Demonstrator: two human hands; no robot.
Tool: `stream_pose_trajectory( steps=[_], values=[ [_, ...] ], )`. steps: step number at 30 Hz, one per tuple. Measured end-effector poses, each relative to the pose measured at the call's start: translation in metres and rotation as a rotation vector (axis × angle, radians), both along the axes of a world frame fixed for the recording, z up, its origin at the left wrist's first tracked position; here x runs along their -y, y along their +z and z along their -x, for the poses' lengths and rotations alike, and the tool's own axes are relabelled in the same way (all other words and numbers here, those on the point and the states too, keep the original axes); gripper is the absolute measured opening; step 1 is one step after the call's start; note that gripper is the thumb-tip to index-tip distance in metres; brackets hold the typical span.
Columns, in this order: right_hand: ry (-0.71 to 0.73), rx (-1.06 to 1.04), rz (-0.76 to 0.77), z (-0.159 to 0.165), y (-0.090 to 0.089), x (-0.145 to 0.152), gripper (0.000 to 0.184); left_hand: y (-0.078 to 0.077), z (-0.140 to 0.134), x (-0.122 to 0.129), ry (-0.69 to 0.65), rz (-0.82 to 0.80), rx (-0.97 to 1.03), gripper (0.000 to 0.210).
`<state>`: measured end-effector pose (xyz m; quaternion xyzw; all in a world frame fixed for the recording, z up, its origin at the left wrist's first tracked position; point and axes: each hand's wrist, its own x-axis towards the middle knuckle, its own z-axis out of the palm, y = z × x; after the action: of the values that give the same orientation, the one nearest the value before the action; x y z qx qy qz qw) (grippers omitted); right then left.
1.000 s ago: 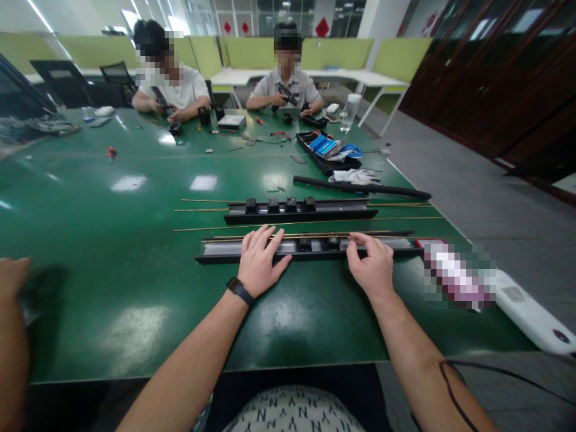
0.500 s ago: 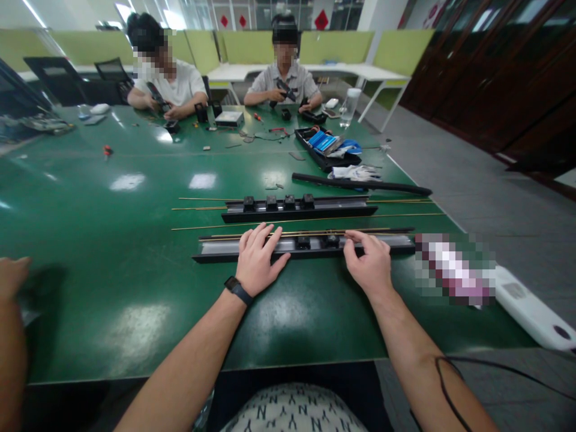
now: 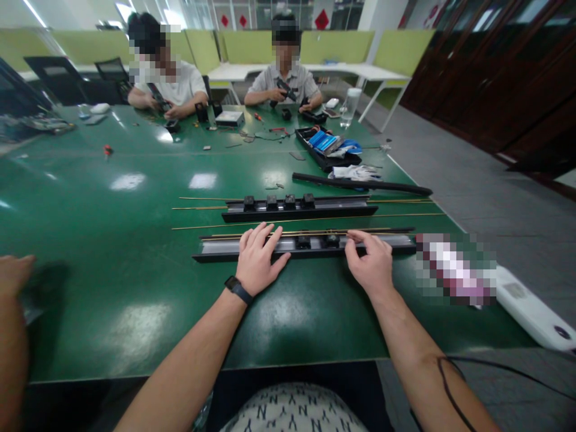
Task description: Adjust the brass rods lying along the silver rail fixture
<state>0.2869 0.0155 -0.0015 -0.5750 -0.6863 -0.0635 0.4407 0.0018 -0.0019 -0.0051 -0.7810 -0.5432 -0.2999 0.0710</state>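
Observation:
In front of me lies a long black channel (image 3: pixel 216 258) with a pale inner face. Small black blocks (image 3: pixel 332 240) sit inside it, and thin brass rods (image 3: pixel 310 233) run along its far side. My left hand (image 3: pixel 260 258), with a dark watch on the wrist, rests across the channel left of the blocks, its fingers spread over the rods. Just right of the blocks, my right hand (image 3: pixel 371 258) is bent, thumb and fingertips pinching at a brass rod; the fingertips partly hide the contact.
A second black channel (image 3: pixel 301 213) with several blocks and rods lies beyond. Behind it are a black tube (image 3: pixel 360 184), gloves (image 3: pixel 355 173) and a black tray (image 3: pixel 319 157). A white device (image 3: pixel 526 306) is at right. Another person's hand (image 3: pixel 15 273) shows at left; two people sit opposite.
My right hand has shifted very slightly to the right along the channel. My left hand stays in place. The hand at far left has moved a little to the right.

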Motion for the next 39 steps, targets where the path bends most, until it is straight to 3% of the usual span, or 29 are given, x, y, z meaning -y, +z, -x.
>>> stream_pose_trajectory(
  steps=[17, 39],
  values=[
    [-0.064, -0.035, 0.041, -0.0022, 0.0011, -0.0021, 0.018, 0.0002, 0.0002, 0.0003, -0.002, 0.003, -0.001, 0.058],
    [-0.025, -0.024, 0.056, -0.0007, 0.0031, 0.0003, 0.018, -0.0006, -0.0004, 0.0001, -0.004, 0.003, 0.017, 0.059]
  ],
)
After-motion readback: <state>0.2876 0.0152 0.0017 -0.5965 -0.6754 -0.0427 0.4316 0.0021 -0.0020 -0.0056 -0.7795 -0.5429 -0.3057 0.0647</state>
